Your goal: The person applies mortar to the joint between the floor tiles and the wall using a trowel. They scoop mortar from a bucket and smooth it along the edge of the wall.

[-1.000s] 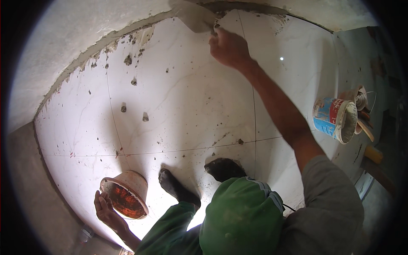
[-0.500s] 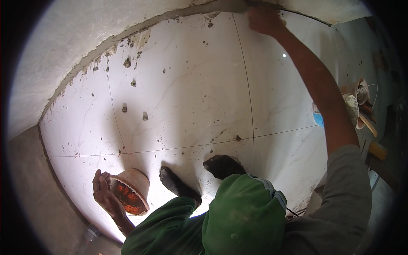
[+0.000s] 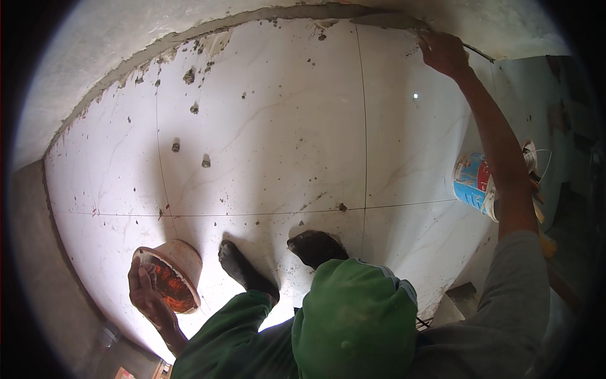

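Note:
My right arm reaches to the far edge of the white marbled tiles [image 3: 284, 126]. There my right hand [image 3: 445, 54] is closed on the handle of a trowel [image 3: 386, 21], its grey blade lying along the mortar strip [image 3: 246, 19] between tiles and wall. At the near left, my left hand [image 3: 150, 297] has its fingers on the rim of a tilted bucket [image 3: 186, 259], orange-red and smeared inside. Part of the bucket's rim is hidden by those fingers.
Dark-covered feet [image 3: 315, 248] rest on the tiles near the bucket. A blue and white pail [image 3: 470, 180] with tools in it stands at the right, partly behind my right forearm. Mortar lumps [image 3: 189, 76] dot the tiles. A clear bottle [image 3: 108, 335] is at lower left.
My right hand has moved right and slightly nearer along the far edge, bringing the trowel blade into sight. The view has shifted; my left hand stays at the bucket.

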